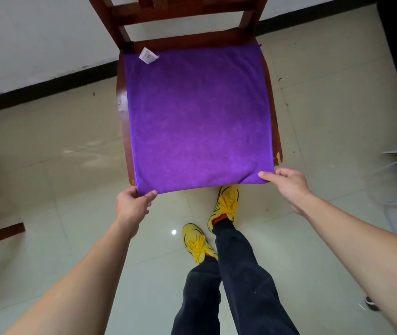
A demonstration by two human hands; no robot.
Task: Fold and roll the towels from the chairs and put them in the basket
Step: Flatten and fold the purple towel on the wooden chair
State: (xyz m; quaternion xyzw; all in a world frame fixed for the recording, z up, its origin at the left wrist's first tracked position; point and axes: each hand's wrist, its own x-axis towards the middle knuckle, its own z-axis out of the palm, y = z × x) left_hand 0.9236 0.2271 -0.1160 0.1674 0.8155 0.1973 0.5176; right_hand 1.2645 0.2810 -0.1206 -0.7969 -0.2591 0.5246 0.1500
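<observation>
- while the person stands at the front edge of the chair (192, 41), the purple towel (197, 117) lies flat on the seat.
- the left hand (133, 201) pinches its near left corner, the right hand (288, 187) its near right corner.
- from both grips the towel stretches away toward the chair back; its near edge runs from hand to hand, and neither hand is nearer.
- i think the fold must carry this edge to the far edge, by the white label (148, 55).

Glossy tiled floor (71, 165) meets white wall (35, 44) at black skirting (47, 87).
</observation>
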